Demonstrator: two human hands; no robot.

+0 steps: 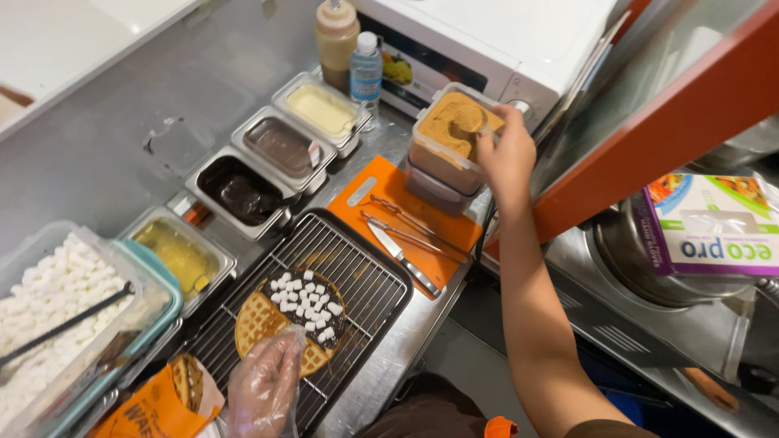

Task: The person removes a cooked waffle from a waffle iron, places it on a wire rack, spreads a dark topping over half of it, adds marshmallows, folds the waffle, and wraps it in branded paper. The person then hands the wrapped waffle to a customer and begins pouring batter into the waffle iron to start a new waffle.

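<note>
A round waffle lies on a black wire rack, half covered with dark chocolate spread and small white marshmallows. My left hand, in a clear plastic glove, rests at the waffle's near edge with fingers loosely apart, holding nothing I can see. My right hand is bare and reaches far out to a clear plastic tub of tan-brown powder, with its fingers on the tub's right rim. That tub is stacked on another clear container.
Metal pans hold yellow cream, brown spread, dark chocolate and a yellowish sauce. A tub of marshmallows sits left. Tongs and a knife lie on an orange board. A sauce bottle and white appliance stand behind.
</note>
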